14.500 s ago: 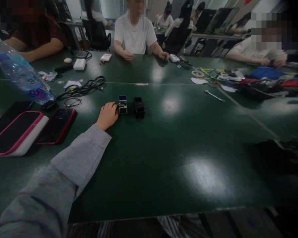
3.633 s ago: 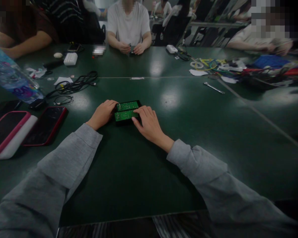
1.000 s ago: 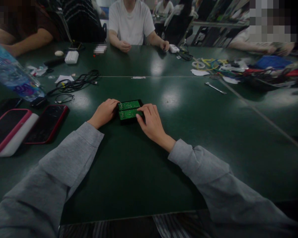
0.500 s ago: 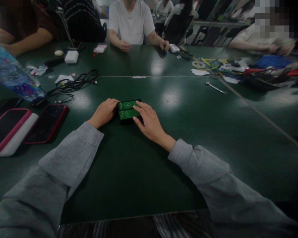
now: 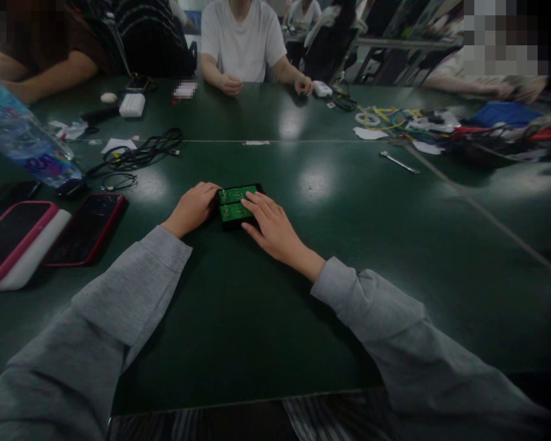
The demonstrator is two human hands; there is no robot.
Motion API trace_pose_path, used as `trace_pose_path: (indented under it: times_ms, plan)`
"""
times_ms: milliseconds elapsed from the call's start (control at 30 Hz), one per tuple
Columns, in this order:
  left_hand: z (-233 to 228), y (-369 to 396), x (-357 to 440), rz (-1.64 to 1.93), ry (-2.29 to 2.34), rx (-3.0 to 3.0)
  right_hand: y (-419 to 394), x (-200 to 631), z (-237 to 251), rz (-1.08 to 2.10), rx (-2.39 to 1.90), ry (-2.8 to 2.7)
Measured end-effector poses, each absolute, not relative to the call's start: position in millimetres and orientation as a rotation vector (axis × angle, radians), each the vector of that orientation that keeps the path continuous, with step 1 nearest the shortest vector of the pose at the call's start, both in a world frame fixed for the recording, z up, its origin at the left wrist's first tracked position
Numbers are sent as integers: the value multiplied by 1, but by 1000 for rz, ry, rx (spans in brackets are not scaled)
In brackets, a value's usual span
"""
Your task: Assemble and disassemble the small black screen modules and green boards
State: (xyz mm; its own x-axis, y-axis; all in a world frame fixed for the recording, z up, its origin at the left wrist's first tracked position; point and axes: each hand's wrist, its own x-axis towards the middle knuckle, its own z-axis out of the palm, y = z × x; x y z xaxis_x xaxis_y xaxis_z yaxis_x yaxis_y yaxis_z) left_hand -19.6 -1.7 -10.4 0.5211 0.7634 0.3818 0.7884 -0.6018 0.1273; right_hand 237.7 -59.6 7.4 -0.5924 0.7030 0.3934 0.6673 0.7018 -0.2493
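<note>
Two green circuit boards lie side by side in a black holder on the dark green table. My left hand rests against the holder's left end, fingers curled on its edge. My right hand lies flat over the right part of the boards, fingers spread and pressing down on them; it hides their right ends. Both arms wear grey sleeves.
Left of me lie a red-cased phone, a pink-edged tablet, a tipped water bottle and black cables. A wrench and a pile of coloured wires sit far right. Other people sit across the table.
My right hand has slid leftward over the boards, covering more of them than a second ago. My left hand has stayed at the holder's left end.
</note>
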Motion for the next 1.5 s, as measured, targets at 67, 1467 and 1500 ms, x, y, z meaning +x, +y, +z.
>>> trace_pose_path:
  times_ms: [67,1467,1500]
  plan:
    - [-11,-1,-20,-619,-1367,-2688,-60,238,8,100,-1053,-2448]
    - [-9,-3,-19,-626,-1376,-2679,-60,239,5,98,-1047,-2435]
    - [-9,-2,-19,-623,-1377,-2679,-60,239,6,95,-1046,-2435]
